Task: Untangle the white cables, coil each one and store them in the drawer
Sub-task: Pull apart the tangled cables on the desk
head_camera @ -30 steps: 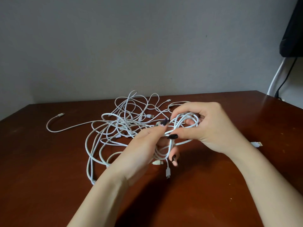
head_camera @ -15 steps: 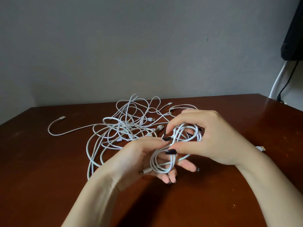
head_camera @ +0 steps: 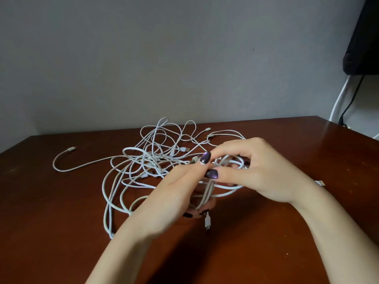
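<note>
My left hand [head_camera: 176,193] and right hand [head_camera: 264,171] both grip one half-wound coil [head_camera: 207,194] of white cable, just right of the tangle [head_camera: 152,158] on the counter [head_camera: 61,212]. The coil's long axis runs down toward my left hand, where its plug [head_camera: 207,221] dangles.

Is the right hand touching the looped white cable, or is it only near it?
Touching. The head view shows the right hand with thumb and fingers closed on the looped white cable, with no gap.
</note>
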### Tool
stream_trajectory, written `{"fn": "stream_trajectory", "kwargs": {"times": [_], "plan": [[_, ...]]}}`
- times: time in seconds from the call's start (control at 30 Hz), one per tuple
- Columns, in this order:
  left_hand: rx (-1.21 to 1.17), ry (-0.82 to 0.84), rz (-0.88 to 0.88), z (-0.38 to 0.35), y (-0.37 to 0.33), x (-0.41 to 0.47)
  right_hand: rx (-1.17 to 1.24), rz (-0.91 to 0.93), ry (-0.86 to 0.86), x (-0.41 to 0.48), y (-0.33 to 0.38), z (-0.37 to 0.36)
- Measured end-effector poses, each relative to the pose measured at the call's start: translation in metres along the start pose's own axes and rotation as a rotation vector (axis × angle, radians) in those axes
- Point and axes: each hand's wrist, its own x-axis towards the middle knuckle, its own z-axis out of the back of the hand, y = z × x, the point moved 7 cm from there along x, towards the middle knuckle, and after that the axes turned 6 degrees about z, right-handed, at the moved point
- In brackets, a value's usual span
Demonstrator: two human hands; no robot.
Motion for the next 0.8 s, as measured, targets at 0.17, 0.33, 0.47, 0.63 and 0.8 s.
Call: {"fn": "stream_trajectory", "kwargs": {"times": [0.17, 0.33, 0.47, 0.63, 0.8], "plan": [[-0.182, 0.071, -0.432, -0.009, -0.029, -0.025, 0.213, -0.063, 0.092, -0.005, -0.007, 0.003], [-0.159, 0.137, -0.369, -0.006, -0.027, -0.023, 0.27, -0.122, 0.005, -0.008, -0.022, 0.022], [-0.2, 0.006, -0.301, 0.0, -0.016, -0.02, 0.195, -0.048, -0.104, -0.014, -0.016, 0.041], [-0.078, 0.003, -0.166, -0.012, -0.011, -0.022, 0.106, 0.038, -0.222, -0.009, -0.006, 0.042], [0.043, 0.105, -0.366, -0.014, -0.016, -0.028, 0.298, -0.057, -0.245, 0.002, -0.021, 0.016]]}}
